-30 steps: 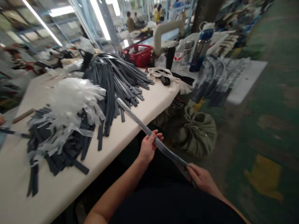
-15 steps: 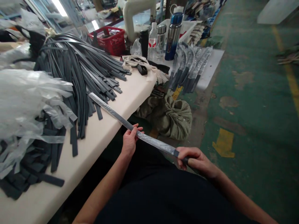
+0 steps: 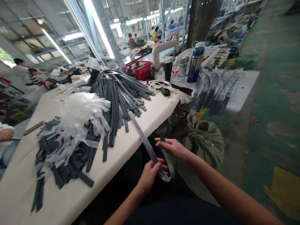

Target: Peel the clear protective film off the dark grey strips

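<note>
A dark grey strap with clear plastic film around most of it runs from the table edge down to my hands. My left hand pinches it partway along, thumb on top. Beyond that hand the strap bends into a U and comes back up. My right hand grips it close to its bare dark end, which sticks up past the fingers. The far end rests on the table beside a large tied bundle of dark straps. White plastic film strips lie over a pile of more dark straps.
The cream table fills the left. Behind stand a red basket, a blue bottle and a glass jar. Film-wrapped straps hang over a white board at right. A green cloth sack lies below. Another person's hand shows far left.
My right hand has swung up and inward with its end of the strap, so the straight strap is now bent into a U. My left hand keeps its hold. The view has tilted up and left.
</note>
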Motion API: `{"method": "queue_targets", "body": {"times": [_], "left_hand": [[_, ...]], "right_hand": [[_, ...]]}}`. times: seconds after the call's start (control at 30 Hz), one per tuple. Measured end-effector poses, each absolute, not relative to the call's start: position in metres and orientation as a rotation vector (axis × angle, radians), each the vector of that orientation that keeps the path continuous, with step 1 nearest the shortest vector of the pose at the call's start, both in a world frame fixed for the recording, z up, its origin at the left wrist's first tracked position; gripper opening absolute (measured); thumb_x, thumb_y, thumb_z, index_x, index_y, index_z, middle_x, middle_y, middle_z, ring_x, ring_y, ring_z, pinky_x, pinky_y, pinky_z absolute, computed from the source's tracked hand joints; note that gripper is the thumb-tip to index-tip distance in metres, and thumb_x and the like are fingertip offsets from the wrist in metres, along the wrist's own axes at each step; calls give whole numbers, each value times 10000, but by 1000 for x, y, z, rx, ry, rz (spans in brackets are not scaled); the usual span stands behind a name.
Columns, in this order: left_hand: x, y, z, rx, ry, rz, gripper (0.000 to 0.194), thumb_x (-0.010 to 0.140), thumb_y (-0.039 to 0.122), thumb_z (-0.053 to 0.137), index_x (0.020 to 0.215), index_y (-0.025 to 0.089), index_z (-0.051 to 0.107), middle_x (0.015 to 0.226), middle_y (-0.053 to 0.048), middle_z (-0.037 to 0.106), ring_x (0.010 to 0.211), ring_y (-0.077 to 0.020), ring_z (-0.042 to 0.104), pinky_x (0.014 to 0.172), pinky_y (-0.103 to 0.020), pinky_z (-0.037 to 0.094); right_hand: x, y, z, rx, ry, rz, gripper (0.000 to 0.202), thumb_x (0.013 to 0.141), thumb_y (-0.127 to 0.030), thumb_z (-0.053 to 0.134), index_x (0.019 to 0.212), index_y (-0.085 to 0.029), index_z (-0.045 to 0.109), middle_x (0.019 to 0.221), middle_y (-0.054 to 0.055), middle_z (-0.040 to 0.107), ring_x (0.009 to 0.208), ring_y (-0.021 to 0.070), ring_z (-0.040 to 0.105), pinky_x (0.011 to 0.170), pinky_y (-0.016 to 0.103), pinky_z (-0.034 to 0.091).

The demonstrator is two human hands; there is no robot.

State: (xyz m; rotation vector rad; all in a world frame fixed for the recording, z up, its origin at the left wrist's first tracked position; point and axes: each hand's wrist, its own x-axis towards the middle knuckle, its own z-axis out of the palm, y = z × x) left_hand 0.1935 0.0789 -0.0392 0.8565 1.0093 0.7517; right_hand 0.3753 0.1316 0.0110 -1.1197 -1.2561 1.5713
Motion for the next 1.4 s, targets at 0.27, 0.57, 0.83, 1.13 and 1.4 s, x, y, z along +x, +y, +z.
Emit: {"method": "queue_targets", "body": {"times": [0.27, 0.57, 0.83, 1.13, 1.4], "left_hand": [[185, 77, -35, 778, 878, 766, 624, 796, 625, 652, 1221, 168, 656, 1175, -142, 714, 1086, -306, 658, 943, -414, 482], [190, 147, 22, 511, 786, 1362, 412, 768, 476, 764, 1024, 156, 720, 957, -89, 771, 868, -182, 717, 849, -294, 531], [212, 145, 22, 692, 855, 1405, 350, 768, 430, 769, 999, 170, 735, 786, -28, 752, 730, -147, 693, 790, -290, 548], [227, 130, 27, 1301, 883, 1024, 426, 838, 492, 658, 1099, 164, 729, 1016, -60, 758, 961, -250, 668, 884, -322, 501], [238, 129, 21, 1395, 839, 985, 394, 852, 401, 656, 1184, 189, 652, 1167, -79, 701, 1088, -270, 628, 967, -343, 468]], "right_hand": [[325, 145, 1, -929, -1247, 1653, 488, 841, -629, 603, 895, -158, 718, 796, 50, 684, 696, 162, 618, 599, 240, 463], [380, 80, -5, -907, -1921, 1279, 421, 1017, -471, 417, 955, -168, 702, 825, 36, 630, 766, 163, 609, 731, 268, 462], [395, 88, -8, -972, -1586, 1217, 336, 985, -468, 504, 1037, -227, 733, 1327, 90, 619, 1201, 254, 577, 1050, 395, 417], [379, 136, 67, -726, -1502, 1122, 333, 981, -468, 529, 1109, -259, 755, 1301, 71, 658, 1216, 252, 579, 1058, 404, 417], [388, 138, 68, -826, -1811, 1138, 458, 967, -576, 481, 1032, -232, 777, 1104, 65, 741, 1100, 251, 634, 1162, 506, 223]]}}
